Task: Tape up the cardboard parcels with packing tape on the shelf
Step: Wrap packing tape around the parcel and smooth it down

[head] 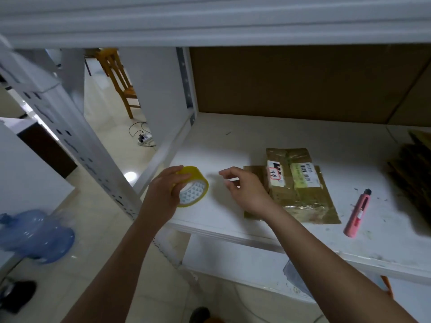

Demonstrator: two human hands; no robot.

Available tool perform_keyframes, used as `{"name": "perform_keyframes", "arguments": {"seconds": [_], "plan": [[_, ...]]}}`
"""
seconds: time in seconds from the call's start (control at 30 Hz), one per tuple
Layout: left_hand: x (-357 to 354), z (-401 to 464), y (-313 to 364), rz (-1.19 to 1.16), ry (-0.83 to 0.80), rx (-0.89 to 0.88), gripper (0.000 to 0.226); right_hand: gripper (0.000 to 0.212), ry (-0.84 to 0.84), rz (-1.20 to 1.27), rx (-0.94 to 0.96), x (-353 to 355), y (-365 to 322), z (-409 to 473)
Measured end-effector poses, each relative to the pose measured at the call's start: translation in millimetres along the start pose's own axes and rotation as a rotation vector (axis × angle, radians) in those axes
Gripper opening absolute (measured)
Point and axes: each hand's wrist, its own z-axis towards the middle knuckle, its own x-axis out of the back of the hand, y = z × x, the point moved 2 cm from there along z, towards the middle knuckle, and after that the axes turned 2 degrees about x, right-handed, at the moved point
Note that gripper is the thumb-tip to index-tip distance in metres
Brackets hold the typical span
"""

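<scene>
My left hand grips a yellow roll of packing tape at the left end of the white shelf. My right hand hovers just right of the roll, thumb and fingers drawn together in a pinch; whether a tape end lies between them cannot be made out. Behind the right hand a flat brown cardboard parcel lies on the shelf, glossy with tape and carrying white and yellowish labels.
A pink box cutter lies right of the parcel. Stacked cardboard sits at the shelf's right end, large brown boxes along the back. Left of the shelf post are a blue water bottle, a wooden chair and cables.
</scene>
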Motion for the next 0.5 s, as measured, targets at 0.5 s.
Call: {"name": "perform_keyframes", "arguments": {"seconds": [0.5], "plan": [[1.8,-10.2,-29.8,-0.173,0.026,-0.035,0.029,0.032,-0.405,-0.275,-0.212,-45.1,10.3,69.3]]}}
